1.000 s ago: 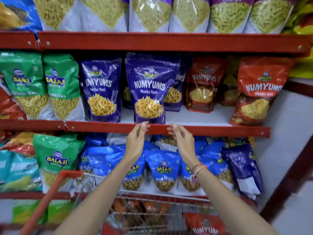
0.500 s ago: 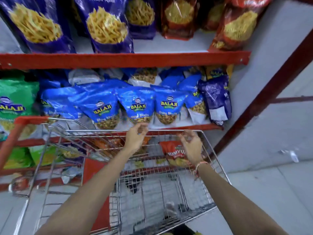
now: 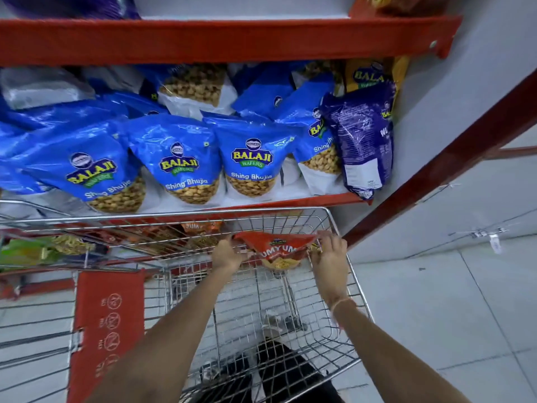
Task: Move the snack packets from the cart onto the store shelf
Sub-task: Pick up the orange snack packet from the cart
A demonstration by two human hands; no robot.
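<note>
Here, in the single head view, we look down into a wire shopping cart [image 3: 334,225] pushed up against a red metal shelf [image 3: 203,39]. Our left hand [image 3: 226,254] and our right hand [image 3: 329,257] are both inside the basket at its far end, each closed on one top corner of a red snack packet [image 3: 277,248]: the left fingers pinch the left corner, the right fingers curl over the right corner, and the packet hangs stretched between them, just below the cart's front rim. We can read part of its white lettering, and yellow snacks show through its lower window. A thin band circles the right wrist [image 3: 343,302]. Behind the packet, more orange packets [image 3: 200,228] show through the wire, though we cannot tell whether they lie in the cart or beyond it. On the shelf level just above the cart stands a row of blue Balaji packets [image 3: 250,158], with a purple packet [image 3: 360,138] leaning at the right end. A red child-seat flap [image 3: 107,330] sits at the cart's near left.
</note>
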